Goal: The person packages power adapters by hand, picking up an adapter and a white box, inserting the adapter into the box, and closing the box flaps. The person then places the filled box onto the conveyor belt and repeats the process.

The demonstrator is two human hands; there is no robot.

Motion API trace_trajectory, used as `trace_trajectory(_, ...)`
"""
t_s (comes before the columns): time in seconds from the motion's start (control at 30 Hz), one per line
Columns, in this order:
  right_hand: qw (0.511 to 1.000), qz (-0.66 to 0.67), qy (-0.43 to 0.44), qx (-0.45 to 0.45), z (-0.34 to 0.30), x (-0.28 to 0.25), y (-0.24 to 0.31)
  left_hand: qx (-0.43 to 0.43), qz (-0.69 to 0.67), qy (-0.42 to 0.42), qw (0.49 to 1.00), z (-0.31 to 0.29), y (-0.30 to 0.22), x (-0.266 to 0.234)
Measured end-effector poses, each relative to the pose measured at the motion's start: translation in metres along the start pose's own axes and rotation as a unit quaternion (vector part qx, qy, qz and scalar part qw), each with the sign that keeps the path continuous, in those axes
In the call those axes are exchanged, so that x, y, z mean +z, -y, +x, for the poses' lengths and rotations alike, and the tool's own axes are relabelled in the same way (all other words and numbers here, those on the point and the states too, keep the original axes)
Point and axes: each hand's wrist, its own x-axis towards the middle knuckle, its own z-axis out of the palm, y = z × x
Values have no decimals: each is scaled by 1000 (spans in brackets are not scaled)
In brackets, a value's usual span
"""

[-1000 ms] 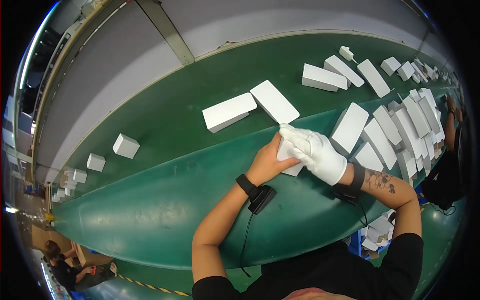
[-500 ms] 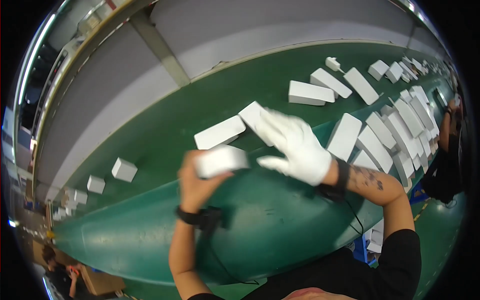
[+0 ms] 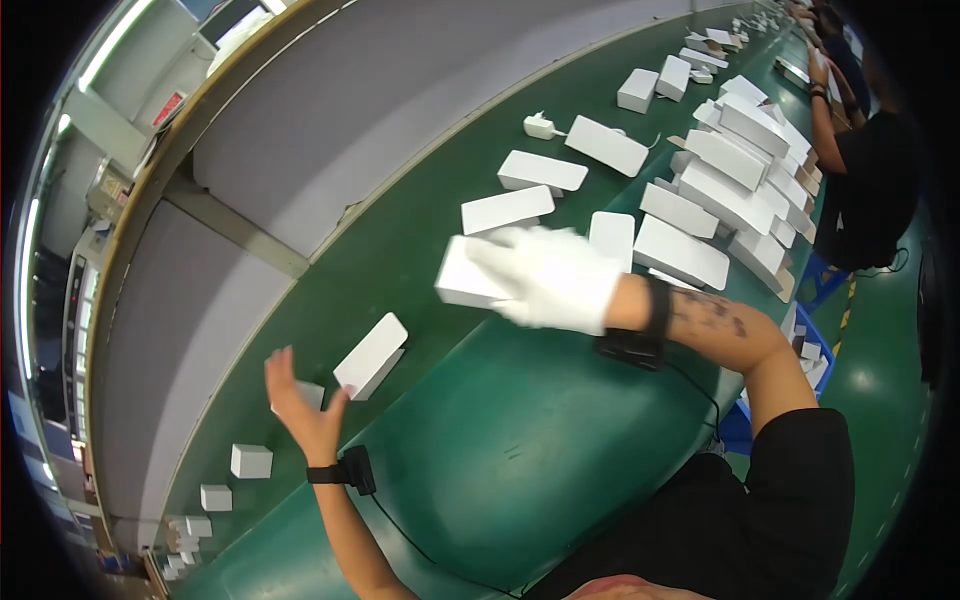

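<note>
My right hand (image 3: 555, 280), in a white glove, is closed around a plain white box (image 3: 462, 272) above the green belt. My bare left hand (image 3: 306, 408) reaches out at the left with its fingers spread and nothing gripped. Right behind its fingers is another white box (image 3: 312, 396), partly hidden by the hand; whether they touch I cannot tell. Between my hands a longer white box (image 3: 371, 357) lies on the belt. Just beyond my right hand lies a further white box (image 3: 508, 209).
A heap of white boxes (image 3: 720, 165) covers the green worktop at the right. On the belt (image 3: 330, 300) stand several small boxes at the left and a white plug adapter (image 3: 540, 126) farther off. A co-worker (image 3: 865, 170) stands at the far right, above a blue bin (image 3: 818, 368).
My left hand has let go of its white box and moved left, fingers spread. My right hand, open before, now grips a white box. The whole view has turned toward the left.
</note>
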Motion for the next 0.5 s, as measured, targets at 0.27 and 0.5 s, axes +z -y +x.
trace_trajectory(0.27, 971, -116, -98, 186, -130, -44, -90, -23, -141, 322, 936, 18, -4, 54)
trace_trajectory(0.5, 957, -245, -65, 142, -142, -59, -110, 351, -386, 241, 818, 69, -261, 58)
